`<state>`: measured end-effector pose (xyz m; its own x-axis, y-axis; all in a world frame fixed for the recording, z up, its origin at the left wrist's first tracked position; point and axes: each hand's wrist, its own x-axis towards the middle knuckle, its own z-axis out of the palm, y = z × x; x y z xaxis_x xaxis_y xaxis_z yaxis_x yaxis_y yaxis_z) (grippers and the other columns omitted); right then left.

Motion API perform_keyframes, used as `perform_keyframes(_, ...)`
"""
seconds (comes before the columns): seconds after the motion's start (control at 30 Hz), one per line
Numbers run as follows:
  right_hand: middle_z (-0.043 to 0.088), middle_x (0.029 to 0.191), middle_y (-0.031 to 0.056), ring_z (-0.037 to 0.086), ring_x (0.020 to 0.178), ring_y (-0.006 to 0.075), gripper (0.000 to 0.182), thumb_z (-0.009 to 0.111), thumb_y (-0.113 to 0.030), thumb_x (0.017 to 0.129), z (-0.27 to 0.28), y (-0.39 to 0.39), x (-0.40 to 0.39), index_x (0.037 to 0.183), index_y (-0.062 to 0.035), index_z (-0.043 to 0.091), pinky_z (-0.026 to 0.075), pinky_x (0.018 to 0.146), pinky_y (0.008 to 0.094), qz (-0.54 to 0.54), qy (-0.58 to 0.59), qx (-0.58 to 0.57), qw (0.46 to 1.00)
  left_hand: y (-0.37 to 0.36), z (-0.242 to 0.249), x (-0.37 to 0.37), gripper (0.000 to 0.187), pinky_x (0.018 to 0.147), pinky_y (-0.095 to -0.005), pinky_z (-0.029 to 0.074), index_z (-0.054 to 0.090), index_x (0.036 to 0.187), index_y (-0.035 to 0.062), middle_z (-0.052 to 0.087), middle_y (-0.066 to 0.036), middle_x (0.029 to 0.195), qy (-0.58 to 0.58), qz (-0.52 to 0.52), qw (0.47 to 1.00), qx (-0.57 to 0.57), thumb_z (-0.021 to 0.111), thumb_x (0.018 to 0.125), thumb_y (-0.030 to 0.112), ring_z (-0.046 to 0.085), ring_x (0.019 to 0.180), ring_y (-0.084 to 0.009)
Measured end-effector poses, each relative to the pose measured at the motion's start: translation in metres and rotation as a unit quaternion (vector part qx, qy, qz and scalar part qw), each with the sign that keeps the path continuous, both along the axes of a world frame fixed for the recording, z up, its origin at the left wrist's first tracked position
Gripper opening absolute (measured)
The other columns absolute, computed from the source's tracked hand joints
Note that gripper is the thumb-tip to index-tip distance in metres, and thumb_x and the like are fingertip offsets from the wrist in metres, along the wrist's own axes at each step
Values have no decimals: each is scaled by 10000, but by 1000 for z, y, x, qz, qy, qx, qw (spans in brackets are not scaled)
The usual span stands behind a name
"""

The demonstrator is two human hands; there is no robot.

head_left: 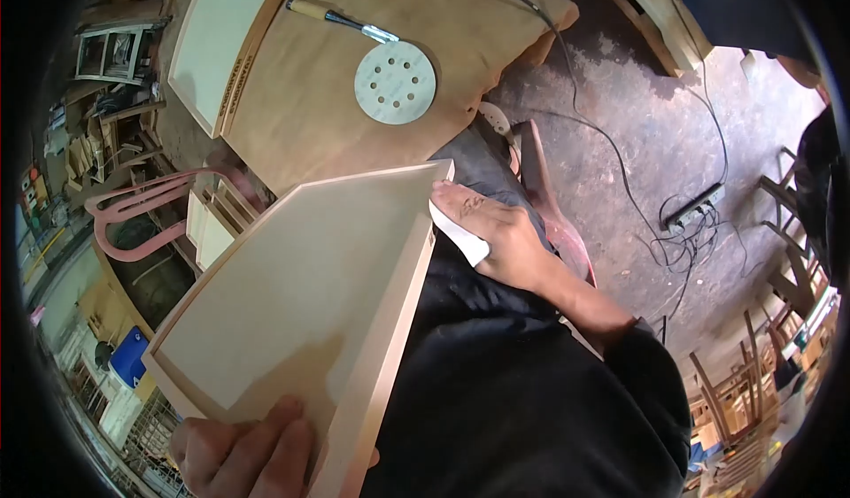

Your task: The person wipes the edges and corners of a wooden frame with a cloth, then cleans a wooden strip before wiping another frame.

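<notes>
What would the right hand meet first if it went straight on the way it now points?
The right hand would likely meet the corner of the wooden tray, just past its fingertips; exact depth is unclear.

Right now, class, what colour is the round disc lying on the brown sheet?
The disc is off-white with small round holes; see the head view.

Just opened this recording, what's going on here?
A person in dark clothes steadies a shallow, pale wooden tray with the left hand at its near end. The right hand presses a folded white sheet, possibly sandpaper, to the tray's far corner. Beyond, on brown paper, lie a round white disc with holes and a wooden-handled chisel, next to a second pale wooden tray.
</notes>
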<state>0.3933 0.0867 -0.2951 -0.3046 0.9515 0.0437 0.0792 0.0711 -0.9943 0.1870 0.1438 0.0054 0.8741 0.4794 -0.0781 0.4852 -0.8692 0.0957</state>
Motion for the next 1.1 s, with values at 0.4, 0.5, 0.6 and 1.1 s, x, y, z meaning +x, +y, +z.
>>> perform_keyframes(0.4,663,1254,174,608,1226,290,629,669,84,652,-61,33,-8,1272,-17,634,275,1215,521,33,-142,30,989,11,5,-10,271,521,-239,460,680,919,13,728,-98,760,-37,43,998,-34,789,843,249,686,641,-132)
perform_keyframes(0.5,666,1253,171,598,1240,285,597,666,80,669,-37,37,-16,1258,-14,637,299,1202,524,48,-73,47,995,21,20,-12,298,486,-216,384,672,814,4,742,-120,703,-33,107,990,-84,858,744,226,649,564,-117)
perform_keyframes(0.6,673,1235,171,602,1236,289,565,677,71,677,-44,43,-17,1236,-9,642,305,1199,521,43,-114,52,991,19,29,-25,290,479,-217,376,672,819,7,734,-112,703,-35,131,987,-81,845,757,232,636,556,-117)
perform_keyframes(1.1,606,1336,191,578,1243,340,729,653,93,621,-42,33,-29,1339,-11,580,327,1196,483,20,-143,93,985,-25,43,-88,262,446,-220,336,672,845,21,694,-77,700,-57,165,984,-14,779,824,260,573,516,-117)
